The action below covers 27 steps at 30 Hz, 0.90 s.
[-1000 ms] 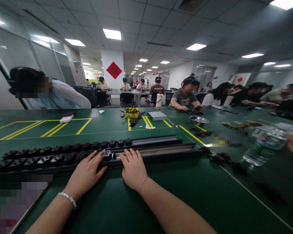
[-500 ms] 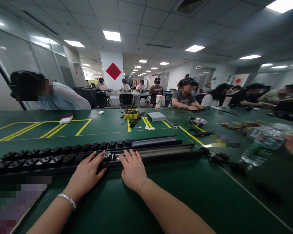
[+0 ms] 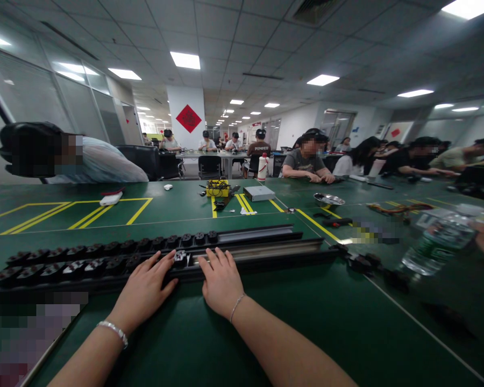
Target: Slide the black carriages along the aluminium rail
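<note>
The left hand (image 3: 145, 285) and the right hand (image 3: 222, 279) lie with extended fingers on the nearer black rail (image 3: 274, 260), one socket module (image 3: 181, 258) between them; behind is the farther rail (image 3: 258, 233).

Front rail (image 3: 274, 251) is lying before rear rail (image 3: 258, 233) on tabletop (image 3: 266, 322). Box (image 3: 259, 192) is sitting behind both; bottle (image 3: 435, 248) is appearing to their right.

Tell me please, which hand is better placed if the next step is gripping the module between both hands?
Probably the left hand: it lies directly beside the module, while the right hand sits across a gap, farther along the rail.
</note>
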### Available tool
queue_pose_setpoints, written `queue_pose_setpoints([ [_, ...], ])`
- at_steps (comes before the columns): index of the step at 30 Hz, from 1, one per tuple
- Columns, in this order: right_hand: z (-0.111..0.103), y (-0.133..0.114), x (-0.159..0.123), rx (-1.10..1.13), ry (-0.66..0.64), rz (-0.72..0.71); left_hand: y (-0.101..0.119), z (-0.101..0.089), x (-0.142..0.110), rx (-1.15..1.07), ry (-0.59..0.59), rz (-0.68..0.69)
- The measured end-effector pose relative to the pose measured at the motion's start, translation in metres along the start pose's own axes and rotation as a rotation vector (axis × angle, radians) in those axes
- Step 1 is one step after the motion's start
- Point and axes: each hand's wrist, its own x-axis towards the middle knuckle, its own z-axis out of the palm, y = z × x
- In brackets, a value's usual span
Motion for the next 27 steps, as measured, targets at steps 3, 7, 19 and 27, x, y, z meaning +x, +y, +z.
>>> queue_pose_setpoints([
  [3, 0.001, 0.000, 0.000, -0.004, -0.006, 0.003, 0.003, -0.001, 0.000, 0.010, -0.003, 0.002],
  [7, 0.002, 0.001, 0.000, -0.005, -0.008, 0.008, 0.005, -0.003, 0.000, 0.010, 0.003, -0.001],
  [19, 0.002, 0.001, 0.000, 0.010, 0.006, 0.005, 0.009, -0.003, 0.001, 0.016, 0.023, -0.014],
  [27, 0.001, 0.004, 0.000, 0.021, 0.017, -0.026, 0.008, -0.005, 0.006, -0.007, 0.024, 0.044],
])
